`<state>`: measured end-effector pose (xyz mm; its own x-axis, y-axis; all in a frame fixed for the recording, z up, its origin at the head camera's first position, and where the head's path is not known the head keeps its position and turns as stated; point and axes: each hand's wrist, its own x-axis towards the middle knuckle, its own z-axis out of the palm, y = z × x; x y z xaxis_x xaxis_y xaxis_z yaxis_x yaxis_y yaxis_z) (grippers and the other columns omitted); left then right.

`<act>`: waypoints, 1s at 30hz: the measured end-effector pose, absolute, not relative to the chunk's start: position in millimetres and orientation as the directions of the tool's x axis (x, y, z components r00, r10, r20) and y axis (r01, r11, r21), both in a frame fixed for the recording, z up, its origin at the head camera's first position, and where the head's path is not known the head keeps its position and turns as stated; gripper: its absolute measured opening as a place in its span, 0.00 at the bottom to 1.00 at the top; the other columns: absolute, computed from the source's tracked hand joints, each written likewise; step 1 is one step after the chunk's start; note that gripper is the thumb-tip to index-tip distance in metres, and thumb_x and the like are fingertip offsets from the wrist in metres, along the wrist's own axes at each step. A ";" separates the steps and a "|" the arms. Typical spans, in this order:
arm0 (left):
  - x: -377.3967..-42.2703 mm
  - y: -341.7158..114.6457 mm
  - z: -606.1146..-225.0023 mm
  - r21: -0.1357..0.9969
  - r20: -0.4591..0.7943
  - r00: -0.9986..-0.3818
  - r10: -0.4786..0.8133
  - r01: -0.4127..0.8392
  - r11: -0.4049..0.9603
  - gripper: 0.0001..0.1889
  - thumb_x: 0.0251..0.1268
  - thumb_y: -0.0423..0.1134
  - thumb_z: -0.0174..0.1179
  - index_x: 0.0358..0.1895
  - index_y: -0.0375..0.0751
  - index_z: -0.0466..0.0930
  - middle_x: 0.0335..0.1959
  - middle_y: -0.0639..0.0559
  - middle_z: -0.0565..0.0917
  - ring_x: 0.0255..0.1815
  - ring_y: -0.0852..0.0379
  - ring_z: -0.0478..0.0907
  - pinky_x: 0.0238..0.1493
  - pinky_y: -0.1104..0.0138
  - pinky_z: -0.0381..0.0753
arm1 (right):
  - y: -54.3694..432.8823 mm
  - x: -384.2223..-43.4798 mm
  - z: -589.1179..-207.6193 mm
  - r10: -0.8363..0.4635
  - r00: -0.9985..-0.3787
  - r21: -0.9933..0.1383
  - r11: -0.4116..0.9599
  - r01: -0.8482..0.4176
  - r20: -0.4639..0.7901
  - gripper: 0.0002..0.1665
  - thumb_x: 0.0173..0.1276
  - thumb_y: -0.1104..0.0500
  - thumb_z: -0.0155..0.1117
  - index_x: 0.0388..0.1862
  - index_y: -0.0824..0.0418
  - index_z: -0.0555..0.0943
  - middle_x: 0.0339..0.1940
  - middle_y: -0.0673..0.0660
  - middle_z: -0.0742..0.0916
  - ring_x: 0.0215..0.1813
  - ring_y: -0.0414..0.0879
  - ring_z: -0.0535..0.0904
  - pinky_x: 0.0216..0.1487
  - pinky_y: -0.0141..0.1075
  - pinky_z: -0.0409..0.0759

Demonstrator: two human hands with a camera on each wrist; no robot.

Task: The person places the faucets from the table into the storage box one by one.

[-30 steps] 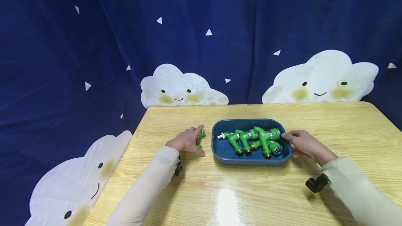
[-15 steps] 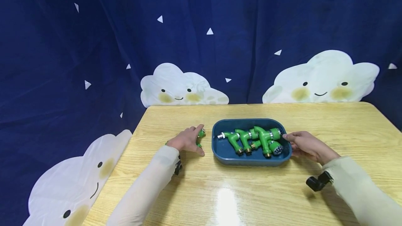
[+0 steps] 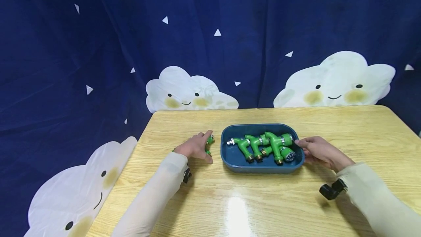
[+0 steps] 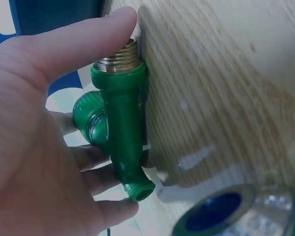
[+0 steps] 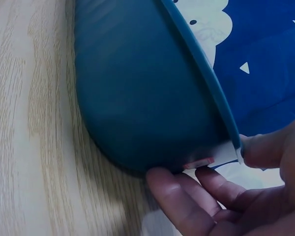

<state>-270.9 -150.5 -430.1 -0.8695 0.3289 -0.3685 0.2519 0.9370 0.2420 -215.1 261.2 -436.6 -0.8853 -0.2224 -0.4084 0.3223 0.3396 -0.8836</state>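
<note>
In the left wrist view, a green tap (image 4: 123, 118) with a brass threaded end lies on the table. My left hand (image 3: 196, 147) is around it, thumb over the brass thread and fingers curled along its other side. The head view shows only bits of this tap past the hand. On the right, my right hand (image 3: 323, 153) holds the end of a dark blue tub (image 3: 263, 170). Its thumb is at the rim and its fingertips (image 5: 162, 182) touch the outer wall low down. Several green taps (image 3: 277, 145) lie inside the tub.
Close to the left wrist lies another green part with a silver ring (image 4: 270, 206), mostly out of frame. Wooden tabletop (image 3: 197, 200) surrounds the tub. Behind the table hangs a dark blue curtain (image 3: 230, 6) with clouds.
Both hands, the tub and the taps stay practically where they were. The head view shifts only slightly.
</note>
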 end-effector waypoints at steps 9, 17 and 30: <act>-273.4 -151.9 -432.9 0.222 -0.345 -0.874 0.342 0.278 0.934 0.62 0.46 0.57 0.77 0.81 0.55 0.42 0.76 0.40 0.62 0.75 0.39 0.64 0.70 0.44 0.70 | 261.1 -215.0 -436.7 -0.221 -0.886 -0.884 0.337 0.323 -0.408 0.36 0.81 0.53 0.43 0.69 0.85 0.56 0.38 0.51 0.85 0.39 0.35 0.84 0.47 0.34 0.86; -274.7 -152.3 -438.2 0.205 -0.299 -0.886 0.353 0.302 0.931 0.62 0.45 0.60 0.76 0.81 0.55 0.45 0.74 0.39 0.66 0.71 0.39 0.68 0.67 0.45 0.73 | 260.8 -215.5 -438.0 -0.224 -0.889 -0.888 0.334 0.316 -0.400 0.36 0.82 0.53 0.43 0.69 0.85 0.56 0.38 0.50 0.84 0.38 0.34 0.84 0.46 0.34 0.86; -275.0 -150.8 -437.5 0.186 -0.303 -0.886 0.351 0.306 0.934 0.61 0.46 0.63 0.74 0.81 0.56 0.44 0.73 0.40 0.67 0.69 0.40 0.71 0.65 0.45 0.74 | 260.4 -215.0 -438.0 -0.220 -0.893 -0.886 0.349 0.305 -0.393 0.35 0.82 0.53 0.42 0.68 0.85 0.57 0.33 0.48 0.82 0.36 0.34 0.81 0.45 0.33 0.86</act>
